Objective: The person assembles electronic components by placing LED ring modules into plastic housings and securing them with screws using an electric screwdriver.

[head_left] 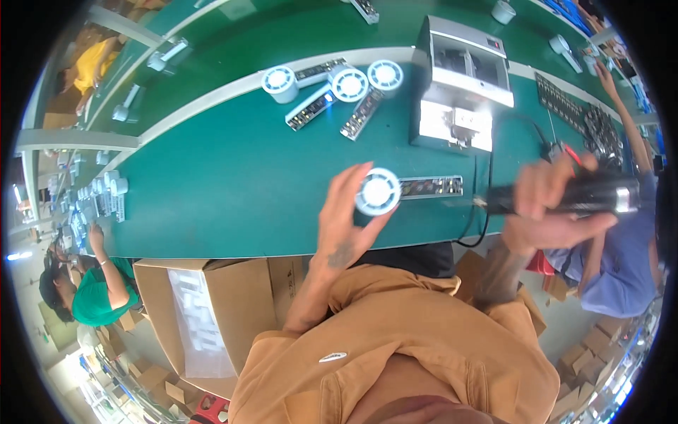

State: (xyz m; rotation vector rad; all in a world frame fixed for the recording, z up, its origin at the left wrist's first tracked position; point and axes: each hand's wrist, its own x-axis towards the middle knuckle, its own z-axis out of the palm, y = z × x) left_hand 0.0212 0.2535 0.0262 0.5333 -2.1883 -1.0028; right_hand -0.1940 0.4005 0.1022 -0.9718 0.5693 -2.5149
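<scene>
My left hand (340,226) is closed around a white round lamp head (378,192) with a slotted ring. From the head a long narrow housing (432,187) with exposed electronic parts extends to the right above the green tabletop. Gripped in my right hand (544,201), which is slightly blurred, is a black electric screwdriver (621,199). Its bit points left at the free end of the housing, with a small gap between them. Beyond my hands, several similar lamps (349,85) lie grouped on the table.
A grey-white tabletop machine (466,78), probably a screw feeder, stands behind the housing. Black cable (474,237) loops near the table's front edge. Strips of parts (561,99) lie at right. A green conveyor (233,53) runs behind; an open carton (240,290) stands below left. Co-workers sit on both sides.
</scene>
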